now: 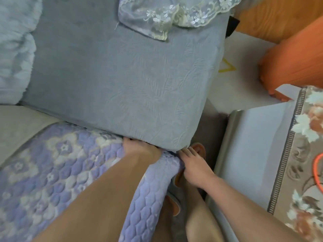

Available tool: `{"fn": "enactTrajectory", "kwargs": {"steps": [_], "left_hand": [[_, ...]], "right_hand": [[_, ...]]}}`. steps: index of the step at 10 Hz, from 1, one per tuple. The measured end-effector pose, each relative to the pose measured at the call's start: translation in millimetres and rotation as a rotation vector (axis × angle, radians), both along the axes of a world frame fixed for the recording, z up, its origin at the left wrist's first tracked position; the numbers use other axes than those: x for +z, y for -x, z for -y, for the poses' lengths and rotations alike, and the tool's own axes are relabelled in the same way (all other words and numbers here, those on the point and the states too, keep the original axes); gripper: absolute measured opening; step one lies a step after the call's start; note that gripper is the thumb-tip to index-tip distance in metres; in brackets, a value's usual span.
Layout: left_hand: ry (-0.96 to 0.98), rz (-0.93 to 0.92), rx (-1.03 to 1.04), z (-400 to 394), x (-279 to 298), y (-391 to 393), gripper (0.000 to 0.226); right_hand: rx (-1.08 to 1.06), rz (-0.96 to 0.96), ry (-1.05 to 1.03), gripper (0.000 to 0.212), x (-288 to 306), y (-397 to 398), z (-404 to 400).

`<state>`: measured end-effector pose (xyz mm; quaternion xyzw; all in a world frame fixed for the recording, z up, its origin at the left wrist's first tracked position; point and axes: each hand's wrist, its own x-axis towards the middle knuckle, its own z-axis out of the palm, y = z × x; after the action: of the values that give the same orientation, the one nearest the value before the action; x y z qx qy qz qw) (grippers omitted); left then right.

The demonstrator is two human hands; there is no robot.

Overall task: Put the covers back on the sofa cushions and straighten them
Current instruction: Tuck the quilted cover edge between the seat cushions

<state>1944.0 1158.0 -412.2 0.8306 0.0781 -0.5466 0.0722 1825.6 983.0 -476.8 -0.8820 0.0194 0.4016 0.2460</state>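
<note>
The left hand (pixel 139 149) has its fingers tucked out of sight under the grey cushion (pixel 118 81), gripping the quilted cover (pixel 57 168), while the right hand (pixel 194 166) rests fingers straight on the cover's bunched edge.

Sofa base (pixel 15 119): beige surface exposed to the far left of the hands. Grey seat cushion (pixel 111 81) lies on it, directly ahead of both hands, near corner overhanging. Quilted lilac floral cover (pixel 52 163) lies spread on the seat left of the hands, one edge draped over the front between them. Lace cloth (pixel 164 16) rests on the cushion's far end. Floor (pixel 248 70): patterned rug (pixel 307 154) lies to the right of the hands
</note>
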Motion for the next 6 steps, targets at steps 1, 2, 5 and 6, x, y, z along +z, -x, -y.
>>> {"fn": "enactTrajectory", "kwargs": {"steps": [1,2,5,6], "left_hand": [[0.028,0.317,-0.193,-15.3,7.8,30.5,0.064],[0.416,0.281,1.065,-5.5,42.0,43.1,0.026],[0.979,-0.013,2.069,30.4,-6.2,21.8,0.066],[1.018,0.109,2.055,36.6,-2.5,31.6,0.068]], "right_hand": [[-0.925,-0.142,-0.285,0.047,23.1,-12.4,-6.3],[-1.612,-0.393,-0.647,0.033,24.9,-33.1,0.8],[-1.879,-0.471,-0.830,0.045,-5.3,-80.3,-10.2],[-1.872,-0.424,-0.872,0.044,2.2,-80.4,-11.3]]}}
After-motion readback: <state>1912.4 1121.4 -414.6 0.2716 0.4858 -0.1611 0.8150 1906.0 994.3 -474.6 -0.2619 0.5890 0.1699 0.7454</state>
